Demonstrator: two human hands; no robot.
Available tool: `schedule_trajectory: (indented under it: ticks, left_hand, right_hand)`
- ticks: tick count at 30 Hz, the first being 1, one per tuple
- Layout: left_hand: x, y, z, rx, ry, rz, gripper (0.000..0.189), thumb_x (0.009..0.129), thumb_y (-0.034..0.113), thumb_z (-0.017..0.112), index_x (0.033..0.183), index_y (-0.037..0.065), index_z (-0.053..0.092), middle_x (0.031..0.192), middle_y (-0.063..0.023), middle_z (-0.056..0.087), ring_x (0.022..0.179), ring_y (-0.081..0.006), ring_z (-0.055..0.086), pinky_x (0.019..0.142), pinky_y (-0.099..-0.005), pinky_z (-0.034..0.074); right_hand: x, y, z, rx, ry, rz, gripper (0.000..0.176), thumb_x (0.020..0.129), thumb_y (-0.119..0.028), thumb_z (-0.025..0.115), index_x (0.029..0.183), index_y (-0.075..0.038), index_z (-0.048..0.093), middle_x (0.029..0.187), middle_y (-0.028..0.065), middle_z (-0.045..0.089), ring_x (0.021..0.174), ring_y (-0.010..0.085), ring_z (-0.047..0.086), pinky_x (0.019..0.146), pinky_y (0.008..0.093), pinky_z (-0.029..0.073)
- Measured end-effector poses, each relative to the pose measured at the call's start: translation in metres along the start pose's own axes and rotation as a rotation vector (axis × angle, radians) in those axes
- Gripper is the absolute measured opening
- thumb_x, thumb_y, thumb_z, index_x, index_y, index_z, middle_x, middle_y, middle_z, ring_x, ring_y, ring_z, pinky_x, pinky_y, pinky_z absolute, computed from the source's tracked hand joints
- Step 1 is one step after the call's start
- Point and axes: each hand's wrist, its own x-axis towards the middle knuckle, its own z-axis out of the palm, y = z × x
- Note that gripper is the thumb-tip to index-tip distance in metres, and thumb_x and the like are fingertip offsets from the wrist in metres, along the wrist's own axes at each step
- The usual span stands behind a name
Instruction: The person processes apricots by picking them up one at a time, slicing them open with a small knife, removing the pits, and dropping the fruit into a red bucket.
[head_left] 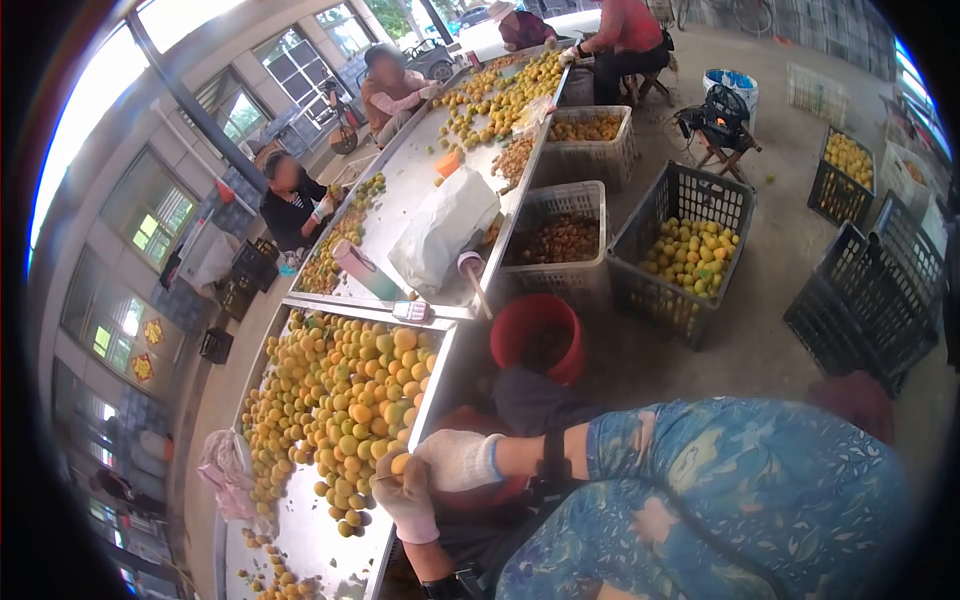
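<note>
Both my hands wear pale work gloves and meet at the right edge of the metal table (310,520). My left hand (405,498) is closed round a yellow-orange fruit (400,464). Right beside it, my right hand (455,460) has its fingers curled in against the left one; whether they also grip the fruit is hidden. A big heap of yellow, orange and greenish fruits (350,400) lies on the table just beyond my hands. Below my right hand, a red tub (470,420) is partly covered by my arm.
A red bucket (538,335) stands right of the table, near a black crate of fruits (685,255) and white crates (560,240). Farther along the table are a white bag (445,230), a tumbler (365,270) and several people. A fan (725,115) stands on a stool.
</note>
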Motion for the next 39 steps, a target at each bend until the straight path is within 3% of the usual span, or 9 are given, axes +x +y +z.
schedule_trajectory:
  ticks: [11,17,19,21,28,31,36,38,39]
  left_hand:
    - [-0.008,0.017,0.007,0.200,0.067,0.309,0.044,0.095,0.033,0.055,0.115,-0.006,0.055,0.092,-0.0108,0.061,0.078,-0.0177,0.057,0.073,-0.0271,0.049]
    - [-0.029,0.024,0.014,0.150,0.013,0.127,0.042,0.095,0.030,0.049,0.117,-0.006,0.053,0.104,-0.0173,0.058,0.093,-0.0264,0.057,0.083,-0.0357,0.047]
    - [-0.032,0.007,0.009,0.457,0.047,0.436,0.041,0.092,0.025,0.049,0.119,-0.005,0.051,0.104,-0.0172,0.058,0.093,-0.0265,0.057,0.084,-0.0357,0.046]
    - [-0.035,0.002,0.007,0.514,0.050,0.425,0.047,0.092,0.030,0.051,0.121,-0.007,0.047,0.105,-0.0174,0.056,0.093,-0.0300,0.058,0.088,-0.0410,0.046]
    - [-0.008,0.019,0.007,-0.028,0.115,-0.111,0.034,0.096,0.024,0.053,0.116,-0.003,0.055,0.104,-0.0092,0.062,0.095,-0.0180,0.060,0.080,-0.0304,0.050]
    - [0.001,0.017,-0.001,0.113,0.131,0.045,0.035,0.098,0.027,0.050,0.103,-0.006,0.061,0.095,-0.0103,0.064,0.085,-0.0145,0.060,0.077,-0.0271,0.048]
    - [-0.001,0.009,0.001,-0.160,0.273,-0.231,0.038,0.094,0.032,0.057,0.101,-0.005,0.063,0.092,-0.0103,0.064,0.086,-0.0148,0.059,0.078,-0.0276,0.048]
    - [-0.004,-0.010,0.001,0.563,0.221,0.367,0.040,0.093,0.034,0.055,0.100,-0.004,0.064,0.090,-0.0102,0.065,0.085,-0.0165,0.060,0.077,-0.0286,0.049]
    - [-0.005,-0.013,0.003,0.560,0.222,0.363,0.040,0.093,0.034,0.055,0.100,-0.004,0.064,0.090,-0.0102,0.065,0.085,-0.0165,0.060,0.077,-0.0286,0.049]
  right_hand:
    - [0.006,0.008,-0.003,0.116,-0.147,-0.089,0.016,0.086,-0.014,0.058,0.094,-0.002,0.065,0.095,0.0155,0.068,0.094,0.0253,0.063,0.086,0.0321,0.046]
    - [-0.009,0.005,-0.014,0.057,-0.130,-0.186,0.013,0.083,-0.012,0.061,0.090,-0.002,0.066,0.091,0.0133,0.068,0.090,0.0216,0.063,0.082,0.0313,0.046]
    - [-0.008,0.011,-0.012,0.116,-0.149,-0.200,0.014,0.082,-0.012,0.062,0.089,-0.002,0.066,0.091,0.0136,0.069,0.090,0.0223,0.064,0.081,0.0318,0.047]
    - [0.003,0.031,-0.001,0.373,-0.158,-0.184,0.016,0.080,-0.012,0.064,0.091,-0.001,0.067,0.091,0.0145,0.069,0.091,0.0252,0.064,0.081,0.0329,0.047]
    - [0.024,0.020,-0.013,0.063,-0.152,0.043,0.028,0.075,-0.005,0.059,0.102,-0.006,0.066,0.096,0.0170,0.069,0.094,0.0255,0.065,0.080,0.0345,0.051]
    - [0.030,0.023,-0.014,-0.021,0.006,-0.048,0.027,0.076,-0.006,0.061,0.103,-0.004,0.064,0.084,0.0107,0.067,0.076,0.0171,0.064,0.066,0.0319,0.052]
    - [0.011,-0.010,-0.031,0.535,-0.062,0.231,0.039,0.080,-0.014,0.068,0.117,-0.009,0.059,0.087,0.0004,0.063,0.070,0.0088,0.059,0.051,0.0239,0.047]
    - [0.021,0.001,-0.013,0.543,0.064,0.081,0.031,0.082,-0.012,0.070,0.112,-0.006,0.063,0.090,0.0017,0.066,0.076,0.0069,0.060,0.066,0.0224,0.050]
    - [0.026,0.019,-0.003,0.541,0.062,0.086,0.031,0.082,-0.012,0.070,0.112,-0.006,0.063,0.090,0.0017,0.066,0.076,0.0069,0.060,0.066,0.0224,0.050]
